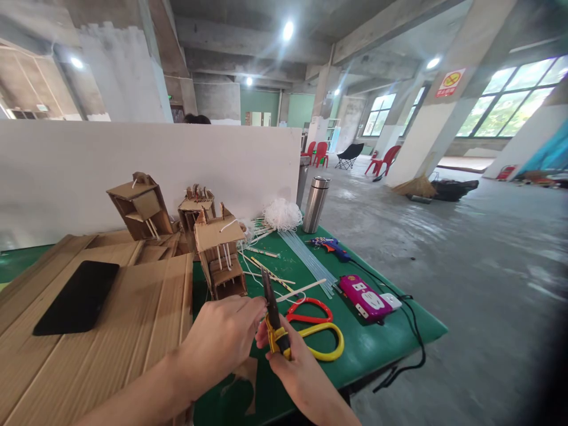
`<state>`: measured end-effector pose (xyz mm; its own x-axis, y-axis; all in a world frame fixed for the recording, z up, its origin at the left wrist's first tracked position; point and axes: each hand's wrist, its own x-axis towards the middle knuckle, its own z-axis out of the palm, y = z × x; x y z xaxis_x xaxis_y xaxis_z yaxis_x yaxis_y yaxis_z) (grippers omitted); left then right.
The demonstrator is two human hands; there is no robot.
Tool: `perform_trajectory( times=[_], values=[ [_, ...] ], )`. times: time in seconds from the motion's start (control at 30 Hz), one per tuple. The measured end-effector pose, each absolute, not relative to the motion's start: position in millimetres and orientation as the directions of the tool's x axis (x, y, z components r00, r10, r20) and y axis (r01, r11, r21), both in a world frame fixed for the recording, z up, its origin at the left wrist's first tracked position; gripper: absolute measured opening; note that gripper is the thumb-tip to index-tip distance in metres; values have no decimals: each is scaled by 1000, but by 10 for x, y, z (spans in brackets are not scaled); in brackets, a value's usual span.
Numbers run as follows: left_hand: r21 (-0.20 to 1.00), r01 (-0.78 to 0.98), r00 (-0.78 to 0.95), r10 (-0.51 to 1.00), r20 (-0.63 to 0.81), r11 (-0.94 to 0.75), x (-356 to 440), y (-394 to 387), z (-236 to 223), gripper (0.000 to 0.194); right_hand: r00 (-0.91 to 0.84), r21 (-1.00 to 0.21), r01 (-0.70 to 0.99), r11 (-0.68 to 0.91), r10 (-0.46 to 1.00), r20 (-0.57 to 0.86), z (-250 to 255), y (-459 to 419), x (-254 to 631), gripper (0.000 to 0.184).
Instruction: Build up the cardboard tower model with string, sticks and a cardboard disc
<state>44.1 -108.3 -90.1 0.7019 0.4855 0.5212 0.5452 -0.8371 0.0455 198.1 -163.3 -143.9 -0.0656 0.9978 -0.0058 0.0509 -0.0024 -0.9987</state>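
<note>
My right hand [295, 364] is closed around a yellow-handled cutting tool [276, 334]. Its dark, pointed blades [268, 290] aim up and away from me; whether it is scissors or pliers is unclear. Close against the blades, my left hand [226, 328] has its fingertips pinched together, and what they hold is hidden. A thin white cord [255, 272] loops on the table just beyond. Beside my right hand show a red handle loop [315, 305] and a yellow handle loop [339, 343]. A pale stick [306, 289] lies beyond the blades.
Several cardboard models [222, 234] stand at the left behind corrugated cardboard [164, 296] bearing a black tablet-like slab [82, 296]. Across the green table [412, 325] are clear glue sticks [306, 254], a glue gun [335, 247], a purple power strip [364, 297], white string [283, 214] and a steel flask [316, 204].
</note>
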Motion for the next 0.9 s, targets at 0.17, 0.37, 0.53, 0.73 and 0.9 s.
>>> perform_trajectory(
  times=[0.17, 0.37, 0.53, 0.73, 0.9],
  values=[
    [76, 550, 680, 498, 538, -832, 468, -1101, -972, 26, -90, -999, 0, -42, 995, -42, -1499, -1648, 2019, 39],
    [99, 557, 672, 518, 530, -825, 466, -1098, -980, 27, -169, -992, 53, -116, 978, -123, -1507, -1645, 2138, 54],
    [93, 553, 668, 508, 544, -828, 459, -1105, -969, 26, -227, -985, 113, -131, 962, -154, -1509, -1651, 2218, 66],
    [33, 536, 693, 462, 553, -844, 471, -1137, -925, 24, -300, -990, 82, -118, 944, -137, -1442, -1690, 2207, 79],
    [-27, 536, 704, 429, 566, -844, 475, -1151, -911, 26, -230, -988, 126, -92, 966, -119, -1469, -1714, 2173, 72]
  ],
)
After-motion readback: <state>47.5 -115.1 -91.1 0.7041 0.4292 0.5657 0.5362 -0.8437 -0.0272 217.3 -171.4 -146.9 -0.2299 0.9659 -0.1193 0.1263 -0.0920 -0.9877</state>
